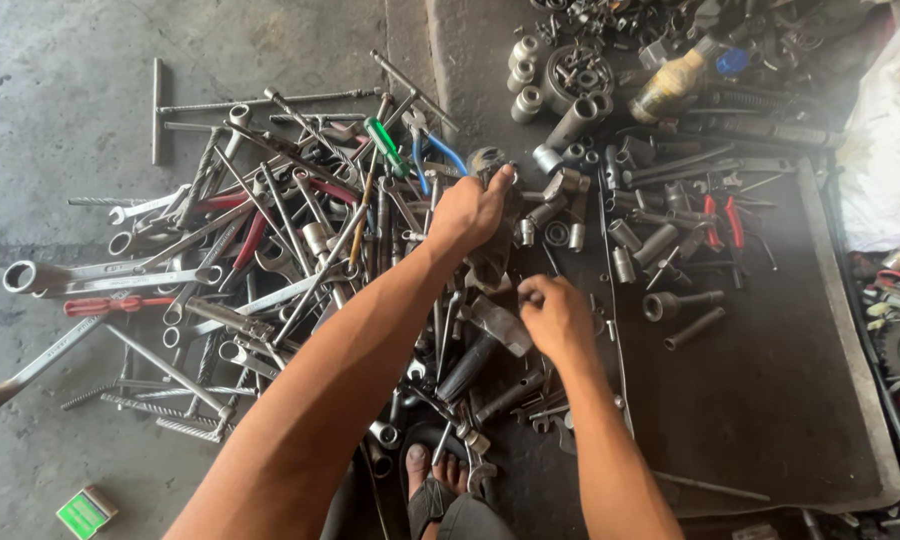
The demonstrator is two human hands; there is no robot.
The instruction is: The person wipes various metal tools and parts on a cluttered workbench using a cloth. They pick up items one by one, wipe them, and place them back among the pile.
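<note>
A: Two hands over the tool heap. Left hand (473,208) reaches furthest out, fingers curled down over a dark, round-headed tool (488,160); the tool's top shows just past the fingertips, so it lies under and ahead of the hand, in contact.

B: Closed on it?

A: Gripping it, as far as I can tell; the palm hides the shaft, so what lies below the head is not readable.

B: Right hand?

A: Right hand (555,315) sits nearer the body, fingers bent into a loose fist, thumb and forefinger pinched together over something small. Too small to identify. Directly left of it lies a hammer head (498,322), just beside the knuckles, not touched.

B: Surroundings?

A: Pile of spanners (230,260) to the left on the concrete floor (60,100). Sockets (570,130) beyond the left hand on a dark mat (770,400). Red-handled pliers (722,222) well to the right. Green-handled screwdriver (385,146) left of the held tool. Yellowish bottle (670,88) at the top. Small green box (85,512) at lower left. Person's sandalled foot (432,480) between the forearms.
</note>
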